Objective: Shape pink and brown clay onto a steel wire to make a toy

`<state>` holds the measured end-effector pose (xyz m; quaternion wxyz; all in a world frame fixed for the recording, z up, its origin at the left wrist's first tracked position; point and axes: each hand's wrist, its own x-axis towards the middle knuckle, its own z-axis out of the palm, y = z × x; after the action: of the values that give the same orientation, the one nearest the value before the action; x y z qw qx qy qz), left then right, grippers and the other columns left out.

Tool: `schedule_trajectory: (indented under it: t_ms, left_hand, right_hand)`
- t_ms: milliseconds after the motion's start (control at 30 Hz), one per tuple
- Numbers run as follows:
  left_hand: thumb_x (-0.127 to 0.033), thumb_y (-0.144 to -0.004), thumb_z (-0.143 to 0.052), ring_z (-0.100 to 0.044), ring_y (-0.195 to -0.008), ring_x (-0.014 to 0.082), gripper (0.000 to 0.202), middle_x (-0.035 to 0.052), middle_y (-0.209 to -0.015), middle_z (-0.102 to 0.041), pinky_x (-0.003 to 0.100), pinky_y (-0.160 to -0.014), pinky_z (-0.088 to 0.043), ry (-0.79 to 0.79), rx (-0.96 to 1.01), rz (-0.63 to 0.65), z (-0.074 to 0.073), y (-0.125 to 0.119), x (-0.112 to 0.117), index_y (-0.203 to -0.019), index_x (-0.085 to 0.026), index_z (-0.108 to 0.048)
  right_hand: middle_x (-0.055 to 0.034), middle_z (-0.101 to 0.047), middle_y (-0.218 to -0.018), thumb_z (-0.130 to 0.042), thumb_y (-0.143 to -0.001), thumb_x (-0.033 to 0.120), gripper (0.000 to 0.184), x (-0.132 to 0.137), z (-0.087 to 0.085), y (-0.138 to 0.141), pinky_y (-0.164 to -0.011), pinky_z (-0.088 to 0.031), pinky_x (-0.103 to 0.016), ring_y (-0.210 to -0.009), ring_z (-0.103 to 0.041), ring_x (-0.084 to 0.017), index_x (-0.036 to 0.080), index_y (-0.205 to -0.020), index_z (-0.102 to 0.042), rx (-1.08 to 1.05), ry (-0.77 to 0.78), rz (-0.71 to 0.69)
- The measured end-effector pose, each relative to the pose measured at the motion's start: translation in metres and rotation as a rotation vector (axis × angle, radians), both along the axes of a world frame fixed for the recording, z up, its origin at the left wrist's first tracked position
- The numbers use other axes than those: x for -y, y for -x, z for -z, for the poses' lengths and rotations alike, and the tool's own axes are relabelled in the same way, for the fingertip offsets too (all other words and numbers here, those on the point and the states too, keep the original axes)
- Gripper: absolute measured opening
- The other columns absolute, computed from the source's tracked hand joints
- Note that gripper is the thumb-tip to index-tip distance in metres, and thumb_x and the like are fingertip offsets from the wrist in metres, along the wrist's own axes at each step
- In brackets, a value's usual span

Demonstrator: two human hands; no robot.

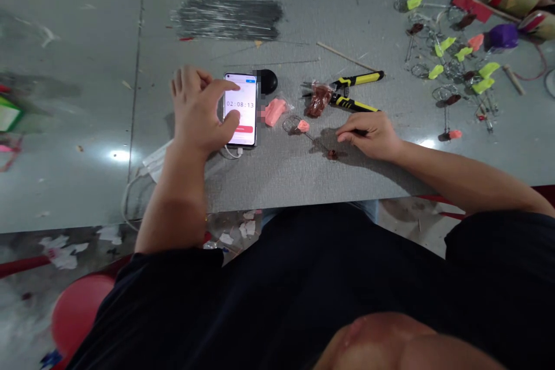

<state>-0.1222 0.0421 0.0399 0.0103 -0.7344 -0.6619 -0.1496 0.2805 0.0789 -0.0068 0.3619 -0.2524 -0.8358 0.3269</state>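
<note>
My left hand [197, 104] is over the left side of a phone [241, 136], its thumb and forefinger apart above the screen, which reads 02:08:13. My right hand [368, 134] is closed at the table, thumb against the curled fingers; whether anything is between them is hidden. Close to its left lies a wire piece with a coiled loop, a pink clay flower [303, 126] and a small brown clay lump [332, 155]. A wrapped pink clay block [275, 111] and a bagged brown clay block [319, 99] lie between the hands, beside yellow-and-black pliers [355, 105].
A bundle of thin wires [229, 18] lies behind the phone, near a black round object [269, 81]. A thin stick [347, 56] rests behind the pliers. Several wire pieces with green clay [446, 46] are at the right, by a purple block [503, 36]. A white cable [125, 202] hangs over the front edge.
</note>
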Motion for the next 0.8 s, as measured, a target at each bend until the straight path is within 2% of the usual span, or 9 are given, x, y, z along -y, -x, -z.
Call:
schedule_trajectory:
  t_ms: [133, 233, 467, 667, 800]
  left_hand:
    - [-0.041, -0.094, -0.064, -0.043, -0.136, 0.0381, 0.058, 0.0153, -0.139, -0.047, 0.059, -0.127, -0.032, 0.091, -0.006, -0.007, -0.0007, 0.0000, -0.0008, -0.150, -0.025, -0.072]
    - [-0.040, -0.094, -0.065, -0.042, -0.137, 0.0362, 0.062, 0.0152, -0.142, -0.047, 0.057, -0.127, -0.033, 0.088, -0.023, -0.026, -0.0028, -0.0013, 0.0004, -0.154, -0.025, -0.067]
    - [-0.037, -0.091, -0.069, -0.044, -0.136, 0.0389, 0.058, 0.0163, -0.142, -0.049, 0.059, -0.125, -0.034, 0.115, -0.011, -0.012, -0.0036, -0.0060, 0.0012, -0.148, -0.025, -0.073]
    - [-0.037, -0.092, -0.069, -0.043, -0.135, 0.0385, 0.054, 0.0162, -0.139, -0.049, 0.061, -0.126, -0.032, 0.131, -0.046, -0.009, -0.0037, -0.0058, 0.0006, -0.143, -0.024, -0.076]
    - [-0.037, -0.090, -0.069, -0.044, -0.136, 0.0371, 0.057, 0.0159, -0.141, -0.048, 0.058, -0.125, -0.034, 0.079, -0.054, -0.022, -0.0052, -0.0053, 0.0020, -0.145, -0.023, -0.072]
  right_hand:
    - [-0.0006, -0.079, -0.077, -0.083, -0.102, 0.038, 0.017, 0.0007, 0.0006, 0.0003, -0.066, -0.053, -0.029, -0.067, -0.068, -0.014, 0.026, -0.091, -0.089, -0.027, 0.001, 0.007]
    - [-0.0015, -0.079, -0.080, -0.084, -0.101, 0.039, 0.018, 0.0014, 0.0015, -0.0003, -0.069, -0.054, -0.031, -0.071, -0.068, -0.015, 0.026, -0.090, -0.088, -0.043, 0.026, 0.074]
    - [-0.0048, -0.082, -0.094, -0.082, -0.100, 0.036, 0.014, 0.0011, 0.0022, -0.0019, -0.068, -0.054, -0.031, -0.078, -0.071, -0.017, 0.026, -0.102, -0.091, -0.032, 0.130, 0.213]
    - [-0.0050, -0.081, -0.090, -0.083, -0.098, 0.037, 0.015, 0.0009, 0.0014, 0.0000, -0.067, -0.054, -0.032, -0.076, -0.071, -0.017, 0.024, -0.098, -0.089, -0.045, 0.153, 0.188]
    - [-0.0021, -0.076, -0.079, -0.088, -0.095, 0.047, 0.027, 0.0023, 0.0019, 0.0012, -0.060, -0.053, -0.030, -0.065, -0.067, -0.014, 0.022, -0.091, -0.082, -0.075, 0.275, 0.192]
